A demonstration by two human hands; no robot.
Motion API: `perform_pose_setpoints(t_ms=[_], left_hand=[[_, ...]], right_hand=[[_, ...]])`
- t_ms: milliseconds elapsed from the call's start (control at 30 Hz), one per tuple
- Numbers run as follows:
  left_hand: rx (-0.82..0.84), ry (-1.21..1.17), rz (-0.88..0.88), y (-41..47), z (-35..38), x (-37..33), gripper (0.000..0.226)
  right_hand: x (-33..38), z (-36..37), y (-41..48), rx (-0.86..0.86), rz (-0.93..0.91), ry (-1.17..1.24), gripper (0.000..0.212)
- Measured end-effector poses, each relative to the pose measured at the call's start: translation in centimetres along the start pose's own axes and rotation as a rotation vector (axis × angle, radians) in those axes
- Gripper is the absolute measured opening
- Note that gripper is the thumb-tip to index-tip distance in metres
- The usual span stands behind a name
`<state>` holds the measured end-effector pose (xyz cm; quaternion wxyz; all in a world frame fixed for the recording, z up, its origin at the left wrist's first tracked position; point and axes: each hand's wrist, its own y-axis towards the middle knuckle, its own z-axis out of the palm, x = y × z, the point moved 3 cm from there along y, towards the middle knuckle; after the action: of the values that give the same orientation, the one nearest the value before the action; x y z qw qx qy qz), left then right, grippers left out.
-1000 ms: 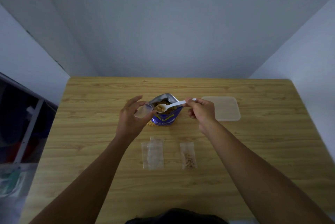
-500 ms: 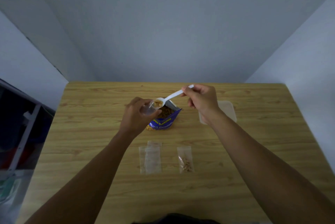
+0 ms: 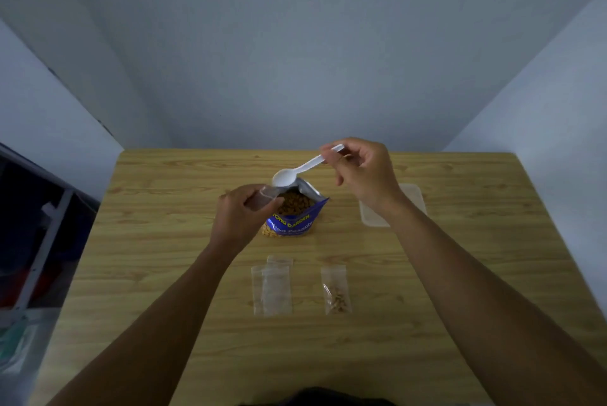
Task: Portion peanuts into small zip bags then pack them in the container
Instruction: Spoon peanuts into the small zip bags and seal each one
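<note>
The blue foil peanut pouch (image 3: 297, 220) stands open mid-table, brown peanuts (image 3: 295, 203) showing in its mouth. Just left of that mouth, the left hand (image 3: 241, 217) curls fingers and thumb round one small clear zip bag (image 3: 264, 200) — what is in it cannot be made out. The right hand (image 3: 363, 172), raised above the pouch, pinches the handle of one white plastic spoon (image 3: 295, 173), whose bare white bowl tilts down toward the held bag. One clear container (image 3: 412, 205) lies right of the pouch, partly behind the right wrist. Nearer the person on the wooden table (image 3: 460, 274) lie one zip bag with peanuts (image 3: 336, 290) and, to its left, overlapping empty zip bags (image 3: 272, 289) — at least two.
</note>
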<state>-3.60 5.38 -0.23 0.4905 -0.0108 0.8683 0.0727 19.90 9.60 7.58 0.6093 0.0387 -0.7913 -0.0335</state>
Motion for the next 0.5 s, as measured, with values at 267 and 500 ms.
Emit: perform_pose_setpoints(t_ms=[267,500], left_hand=[[-0.052,0.067,0.026,-0.1,-1.2,0.9,0.038],[-0.041,0.076,-0.017,-0.8,-0.9,1.3,0.039]], right_hand=[[-4.2,1.8,-3.0,0.034,-0.262,-0.385,0.010],[-7.1,4.7,-5.3,0.091,-0.490,-0.631,0.018]])
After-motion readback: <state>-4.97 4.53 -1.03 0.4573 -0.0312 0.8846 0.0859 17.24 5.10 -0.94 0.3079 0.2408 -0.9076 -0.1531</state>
